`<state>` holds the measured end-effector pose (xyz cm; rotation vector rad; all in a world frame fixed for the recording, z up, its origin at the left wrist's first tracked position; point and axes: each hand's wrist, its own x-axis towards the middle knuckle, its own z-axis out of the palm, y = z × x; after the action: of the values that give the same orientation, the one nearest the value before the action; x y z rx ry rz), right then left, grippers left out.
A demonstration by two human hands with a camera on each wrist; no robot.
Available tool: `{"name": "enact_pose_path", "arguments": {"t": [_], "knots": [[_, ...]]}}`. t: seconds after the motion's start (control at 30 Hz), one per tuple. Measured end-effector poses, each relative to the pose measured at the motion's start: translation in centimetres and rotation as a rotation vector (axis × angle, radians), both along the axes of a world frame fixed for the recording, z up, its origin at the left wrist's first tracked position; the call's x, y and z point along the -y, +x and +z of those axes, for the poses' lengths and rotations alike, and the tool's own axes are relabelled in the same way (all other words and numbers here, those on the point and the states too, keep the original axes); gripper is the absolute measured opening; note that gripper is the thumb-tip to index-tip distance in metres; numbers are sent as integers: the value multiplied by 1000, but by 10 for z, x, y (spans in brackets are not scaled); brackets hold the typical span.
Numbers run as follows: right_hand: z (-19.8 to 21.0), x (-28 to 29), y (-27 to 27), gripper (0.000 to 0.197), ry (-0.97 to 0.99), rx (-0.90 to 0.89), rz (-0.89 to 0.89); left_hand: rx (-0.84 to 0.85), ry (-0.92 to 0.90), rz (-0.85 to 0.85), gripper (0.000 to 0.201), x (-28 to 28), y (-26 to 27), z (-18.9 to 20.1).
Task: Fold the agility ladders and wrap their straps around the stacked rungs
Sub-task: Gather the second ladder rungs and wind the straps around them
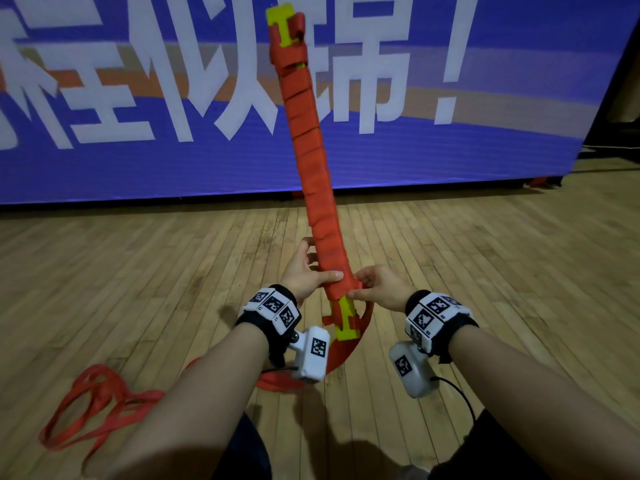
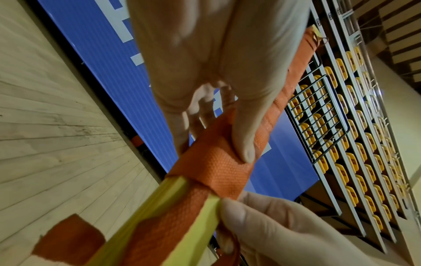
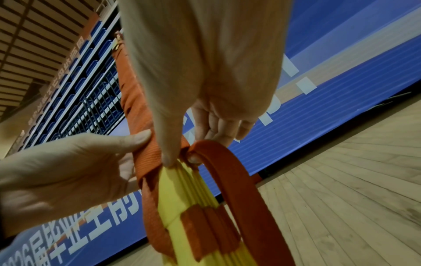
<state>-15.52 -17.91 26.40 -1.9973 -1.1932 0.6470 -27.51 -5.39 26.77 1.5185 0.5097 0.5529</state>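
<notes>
- So the rungs are stacked and held up off the floor, tilted away, probably so the strap can pass around freely.
- Left hand curls round the wrapped part, thumb pressing the last turn down so it doesn't slip loose.
- Right hand pinches the strap at the wrap's lower edge, looks like it's keeping tension.
- Yellow ends are bare; slack trails to the floor, so I'd say the wrap's nearly finished.

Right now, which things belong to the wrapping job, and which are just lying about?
In the job:
rung stack
wrapped strap
left hand
right hand

Lying about:
loose strap on the floor
blue banner
</notes>
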Motion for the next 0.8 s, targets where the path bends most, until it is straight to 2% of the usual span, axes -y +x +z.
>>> {"name": "enact_pose_path", "arguments": {"t": [0.1,0.3,0.5,0.63,0.8], "knots": [[0,0,0,11,10,9,-3,13,-23,10,61,1,1,0],[-4,-2,-2,22,13,47,-12,0,-21,21,65,1,0,0],[-3,2,1,11,35,5,29,9,-114,-141,59,-1,-3,7],[-4,5,4,17,34,-7,49,-3,-136,-228,57,-2,-6,10],[-4,7,7,23,32,-15,63,-16,-107,-234,63,-1,-9,10]]}}
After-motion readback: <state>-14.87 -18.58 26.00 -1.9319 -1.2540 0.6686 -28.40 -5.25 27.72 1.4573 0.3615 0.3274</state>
